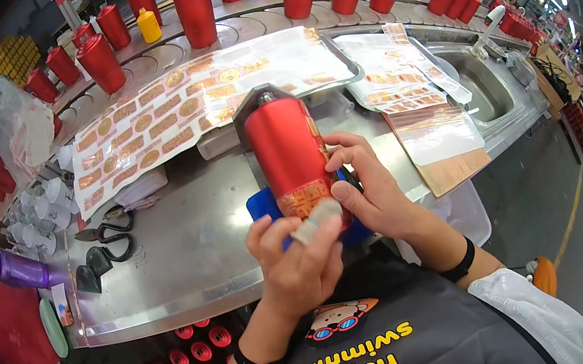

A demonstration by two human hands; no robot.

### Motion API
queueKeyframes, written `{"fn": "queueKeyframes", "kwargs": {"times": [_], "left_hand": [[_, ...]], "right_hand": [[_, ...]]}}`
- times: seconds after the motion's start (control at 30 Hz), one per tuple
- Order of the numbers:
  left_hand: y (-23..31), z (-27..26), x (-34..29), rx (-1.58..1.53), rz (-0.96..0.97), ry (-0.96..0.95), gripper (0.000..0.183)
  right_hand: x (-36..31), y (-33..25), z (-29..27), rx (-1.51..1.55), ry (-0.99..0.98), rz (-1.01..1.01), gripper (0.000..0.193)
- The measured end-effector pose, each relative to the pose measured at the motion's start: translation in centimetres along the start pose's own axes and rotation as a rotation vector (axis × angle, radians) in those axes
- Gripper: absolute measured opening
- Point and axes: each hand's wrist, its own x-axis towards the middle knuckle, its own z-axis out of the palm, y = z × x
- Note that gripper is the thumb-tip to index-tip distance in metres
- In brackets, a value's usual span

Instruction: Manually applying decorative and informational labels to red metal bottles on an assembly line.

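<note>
A red bottle (287, 141) with a gold-patterned decal (305, 199) around its near end lies in front of me, its neck pointing away. It rests against a dark holder (243, 118), with something blue (262, 206) under its near part. My left hand (292, 261) pinches a small pale wad (321, 217), perhaps cloth or sponge, against the decal; the fingers are slightly blurred. My right hand (372, 189) grips the bottle's right side, thumb near the decal and fingers further up. Part of the bottle's near end is hidden behind my hands.
Sheets of gold decals (168, 114) lie beyond the bottle, more decal sheets (395, 68) to the right. Red bottles and a yellow one (148, 25) stand on a curved conveyor (249, 26). Scissors (113, 224) and a purple cup (18, 269) are left; a sink (484, 82) is right.
</note>
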Motion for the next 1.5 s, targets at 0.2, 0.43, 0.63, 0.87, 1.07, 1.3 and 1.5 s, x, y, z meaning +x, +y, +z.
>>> {"fn": "queueKeyframes", "kwargs": {"times": [0.2,0.43,0.63,0.87,1.07,1.3,1.5], "left_hand": [[-0.5,0.0,-1.6,-0.122,-0.21,0.149,0.04],[-0.7,-0.2,-1.9,-0.191,-0.396,0.081,0.041],[-2.2,1.4,-0.7,-0.637,-0.798,0.166,0.031],[-3.1,2.4,-0.2,-0.662,-0.866,0.06,0.028],[-3.2,2.6,-0.4,-0.743,-0.921,0.155,0.038],[-2.4,2.1,-0.6,-0.537,-0.712,0.17,0.038],[0.7,0.5,-0.1,0.147,-0.088,-0.125,0.059]], "right_hand": [[-0.5,0.3,0.3,0.108,0.0,0.076,0.027],[-0.6,0.4,0.4,0.115,-0.001,0.083,0.028],[-0.6,0.7,0.5,0.106,-0.007,0.067,0.028],[-0.8,0.7,0.5,0.099,0.002,0.077,0.03],[-0.7,0.7,0.5,0.102,0.0,0.074,0.031],[-0.8,0.9,0.7,0.131,0.017,0.073,0.031],[-0.7,0.8,0.8,0.116,0.041,0.039,0.029]]}}
